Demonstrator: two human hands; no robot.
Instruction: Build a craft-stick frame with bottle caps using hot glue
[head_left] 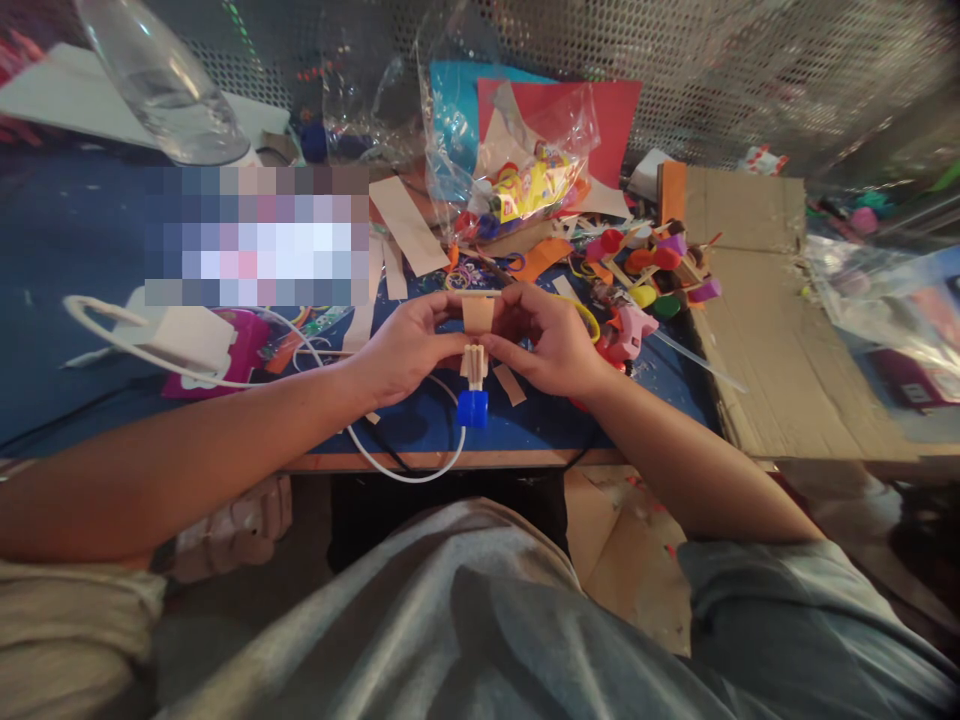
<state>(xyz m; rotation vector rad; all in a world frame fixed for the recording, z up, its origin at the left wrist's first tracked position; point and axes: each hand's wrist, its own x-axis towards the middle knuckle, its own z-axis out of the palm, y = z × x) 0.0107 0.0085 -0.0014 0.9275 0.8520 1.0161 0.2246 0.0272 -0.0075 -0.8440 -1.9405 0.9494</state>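
Observation:
Between my two hands is a small craft model of cardboard and wooden sticks. A tan cardboard piece (478, 314) forms its upper end, and a bundle of short wooden sticks (474, 361) sits below it. At the near end hangs a blue bottle cap (472, 409). My left hand (405, 345) pinches the model from the left, its thumb against the middle. From the other side my right hand (553, 340) grips it, thumb also near the sticks. The fingertips behind the model are partly hidden. Just under it, a small cardboard strip (510, 385) lies on the blue table (420, 430).
Colored caps and sticks (664, 260) are heaped at the right, beside a pink glue gun (630, 335) and a cardboard sheet (780, 330). A white cable (409, 478) loops over the table's front edge. A clear bottle (169, 100) and plastic bag (517, 170) stand behind.

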